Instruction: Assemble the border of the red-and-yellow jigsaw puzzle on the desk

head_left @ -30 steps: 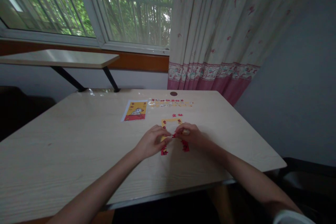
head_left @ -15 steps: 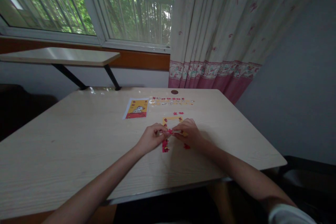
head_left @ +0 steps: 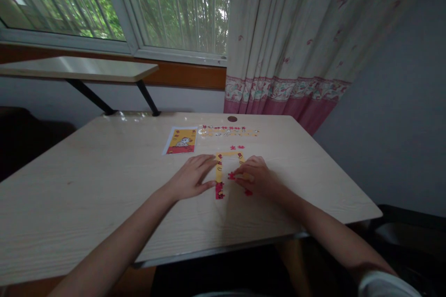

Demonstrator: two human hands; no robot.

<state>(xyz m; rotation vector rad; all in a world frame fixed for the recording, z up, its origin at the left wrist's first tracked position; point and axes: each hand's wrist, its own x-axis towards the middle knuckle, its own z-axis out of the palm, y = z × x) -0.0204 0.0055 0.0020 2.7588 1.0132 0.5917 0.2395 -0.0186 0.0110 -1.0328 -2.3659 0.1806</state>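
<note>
A partly joined jigsaw border (head_left: 219, 174), yellow above and red at the lower left, lies on the table in front of me. My left hand (head_left: 195, 176) rests at its left side, thumb and fingers apart, fingertips touching the left edge. In my right hand (head_left: 256, 176) a small red jigsaw piece (head_left: 232, 176) is pinched between the fingertips, over the gap inside the border. Another red piece (head_left: 248, 192) shows beneath the right hand, which hides much of the border's right side. Two loose red pieces (head_left: 237, 147) lie just beyond the border.
A picture card (head_left: 181, 141) with a white animal on yellow and red lies to the left of rows of loose pieces (head_left: 228, 131). At the back are a round dark disc (head_left: 232, 119) and a raised shelf (head_left: 80, 68) on black legs. A curtain (head_left: 278, 55) hangs behind the table.
My left hand has let go of the red piece, moved left and spread onto the border's left edge. The right hand keeps the piece, now slightly further right. The view has tilted a little.
</note>
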